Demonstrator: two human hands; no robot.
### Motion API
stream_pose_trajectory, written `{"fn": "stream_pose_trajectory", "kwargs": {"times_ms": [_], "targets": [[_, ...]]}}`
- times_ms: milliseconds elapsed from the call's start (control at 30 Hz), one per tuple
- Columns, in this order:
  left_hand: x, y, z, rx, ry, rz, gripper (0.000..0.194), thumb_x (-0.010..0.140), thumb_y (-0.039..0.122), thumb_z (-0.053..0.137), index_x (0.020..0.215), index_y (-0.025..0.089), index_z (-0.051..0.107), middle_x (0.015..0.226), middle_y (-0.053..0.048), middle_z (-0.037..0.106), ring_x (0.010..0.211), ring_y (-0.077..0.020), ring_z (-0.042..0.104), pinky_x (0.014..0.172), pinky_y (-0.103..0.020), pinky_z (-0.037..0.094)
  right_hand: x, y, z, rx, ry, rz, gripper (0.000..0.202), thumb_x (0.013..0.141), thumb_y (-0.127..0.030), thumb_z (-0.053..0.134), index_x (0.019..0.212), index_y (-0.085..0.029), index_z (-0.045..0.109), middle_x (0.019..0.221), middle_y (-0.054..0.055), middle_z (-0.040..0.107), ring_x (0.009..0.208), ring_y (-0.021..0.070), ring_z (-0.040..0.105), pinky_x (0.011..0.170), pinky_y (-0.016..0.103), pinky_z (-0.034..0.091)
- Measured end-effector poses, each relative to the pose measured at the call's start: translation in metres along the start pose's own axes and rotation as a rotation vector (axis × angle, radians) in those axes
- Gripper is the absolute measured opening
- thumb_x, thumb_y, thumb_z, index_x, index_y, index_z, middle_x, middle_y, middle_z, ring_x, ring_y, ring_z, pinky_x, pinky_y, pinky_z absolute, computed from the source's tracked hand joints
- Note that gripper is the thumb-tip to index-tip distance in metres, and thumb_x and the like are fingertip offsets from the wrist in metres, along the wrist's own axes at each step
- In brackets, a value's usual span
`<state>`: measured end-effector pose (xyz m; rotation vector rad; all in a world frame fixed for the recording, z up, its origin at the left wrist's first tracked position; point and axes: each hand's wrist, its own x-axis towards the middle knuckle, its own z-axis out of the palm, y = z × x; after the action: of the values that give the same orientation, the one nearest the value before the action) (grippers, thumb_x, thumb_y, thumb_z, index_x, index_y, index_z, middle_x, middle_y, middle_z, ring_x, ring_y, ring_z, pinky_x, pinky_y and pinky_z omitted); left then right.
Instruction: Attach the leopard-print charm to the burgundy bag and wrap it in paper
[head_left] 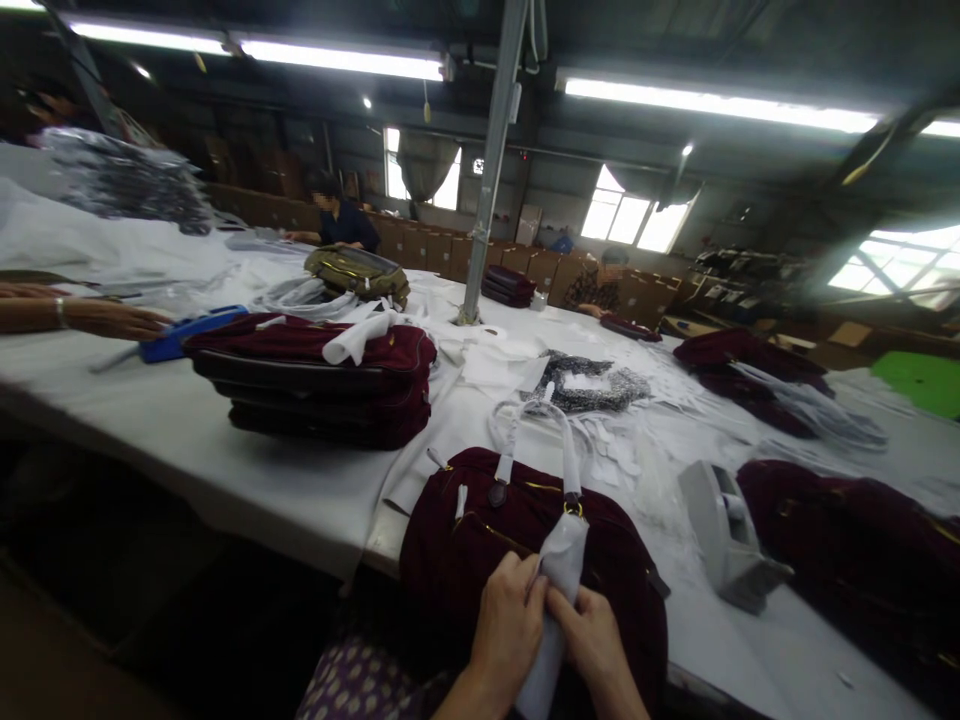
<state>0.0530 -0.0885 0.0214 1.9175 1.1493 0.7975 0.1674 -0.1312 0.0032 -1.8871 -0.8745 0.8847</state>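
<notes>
A maroon handbag point(622, 545) with gold zips lies at the table's near edge in front of me. Its far handle point(551, 400) stands up, covered in white wrapping. From a gold ring on the bag, a strip of white wrapping point(564, 550) runs down toward me, apparently around the near handle, which it hides. My left hand point(506, 615) is closed on the strip's left side. On the other side my right hand point(589, 635) pinches it, thumbs close together.
Stacked maroon bags point(315, 375) stand left, an olive bag point(356, 272) behind them. A grey tape dispenser point(727, 535) and another maroon bag point(840, 540) lie right. A metal post point(491, 170) rises mid-table. At far left, another person's hand point(127, 318) reaches to a blue object point(187, 332).
</notes>
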Motion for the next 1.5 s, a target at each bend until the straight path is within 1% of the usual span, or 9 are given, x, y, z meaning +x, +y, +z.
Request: {"fn": "stream_pose_trajectory", "kwargs": {"times_ms": [133,233,433,633,767,1033,1267,1433,1500], "targets": [[-0.008,-0.002,0.006,0.140,-0.024,0.081,0.031,0.087,0.015,0.030,0.100,0.021,0.058,0.085,-0.004,0.054,0.080,-0.0159,0.052,0.072,-0.025,0.039,-0.001,0.000,0.000,-0.061,0.014,-0.008,0.036,0.068,-0.043,0.054,0.062,-0.008,0.064,0.051,0.003,0.056,0.052,0.0150,0.049,0.045,0.022,0.033],[-0.012,-0.006,0.009,0.287,-0.092,0.162,0.040,0.085,0.011,0.031,0.117,0.020,0.052,0.093,-0.007,0.054,0.087,-0.0189,0.050,0.076,-0.029,0.041,-0.002,0.000,0.001,-0.091,0.016,-0.019,0.036,0.068,-0.043,0.054,0.062,-0.009,0.063,0.053,0.004,0.058,0.054,0.0167,0.051,0.045,0.022,0.034],[-0.016,-0.013,0.007,0.417,-0.213,0.231,0.055,0.076,0.003,0.034,0.129,0.018,0.041,0.100,-0.010,0.053,0.090,-0.0229,0.048,0.080,-0.036,0.044,-0.002,0.003,0.001,-0.051,0.000,-0.010,0.037,0.068,-0.046,0.055,0.058,-0.011,0.061,0.046,0.002,0.055,0.043,0.0133,0.047,0.039,0.021,0.030],[-0.025,-0.011,0.005,0.214,-0.168,0.152,0.042,0.086,0.015,0.033,0.124,0.021,0.048,0.093,-0.009,0.053,0.087,-0.0192,0.050,0.077,-0.030,0.045,0.001,0.010,0.001,0.047,-0.029,-0.013,0.040,0.065,-0.052,0.059,0.060,-0.012,0.058,0.046,0.001,0.053,0.042,0.0119,0.046,0.037,0.020,0.031],[-0.029,-0.010,0.007,0.133,-0.124,0.143,0.039,0.087,0.016,0.032,0.119,0.022,0.053,0.088,-0.007,0.053,0.084,-0.0175,0.051,0.074,-0.028,0.044,-0.002,0.007,0.001,0.057,-0.082,0.034,0.042,0.068,-0.055,0.054,0.065,-0.013,0.054,0.039,-0.003,0.046,0.033,0.0095,0.040,0.033,0.020,0.027],[-0.031,-0.012,0.005,0.096,-0.095,0.134,0.035,0.088,0.018,0.032,0.110,0.023,0.059,0.084,-0.006,0.052,0.080,-0.0170,0.052,0.071,-0.027,0.042,-0.010,-0.001,-0.009,0.200,-0.257,0.099,0.032,0.071,-0.045,0.054,0.070,-0.013,0.053,0.045,-0.003,0.050,0.036,0.0080,0.046,0.036,0.017,0.032],[-0.035,-0.002,-0.003,-0.151,-0.071,-0.009,0.024,0.081,0.016,0.041,0.090,0.019,0.063,0.080,-0.003,0.052,0.074,-0.0140,0.054,0.072,-0.025,0.044,-0.013,-0.005,-0.003,0.147,-0.166,0.019,0.033,0.071,-0.043,0.053,0.068,-0.010,0.056,0.043,-0.004,0.046,0.034,0.0060,0.038,0.034,0.017,0.027],[-0.040,-0.005,-0.008,-0.155,-0.076,-0.041,0.035,0.077,0.018,0.045,0.109,0.022,0.059,0.111,-0.009,0.051,0.103,-0.0200,0.051,0.093,-0.033,0.040,-0.014,-0.003,-0.003,0.215,-0.155,0.006,0.033,0.072,-0.043,0.057,0.071,-0.010,0.056,0.045,-0.004,0.047,0.035,0.0055,0.038,0.035,0.017,0.027],[-0.041,-0.006,-0.011,-0.204,-0.109,-0.039,0.040,0.077,0.017,0.044,0.115,0.023,0.055,0.116,-0.008,0.053,0.106,-0.0197,0.051,0.096,-0.032,0.039,-0.015,-0.001,-0.004,0.278,-0.165,-0.005,0.034,0.073,-0.044,0.059,0.072,-0.010,0.056,0.046,-0.004,0.047,0.036,0.0048,0.036,0.036,0.017,0.026]]}}
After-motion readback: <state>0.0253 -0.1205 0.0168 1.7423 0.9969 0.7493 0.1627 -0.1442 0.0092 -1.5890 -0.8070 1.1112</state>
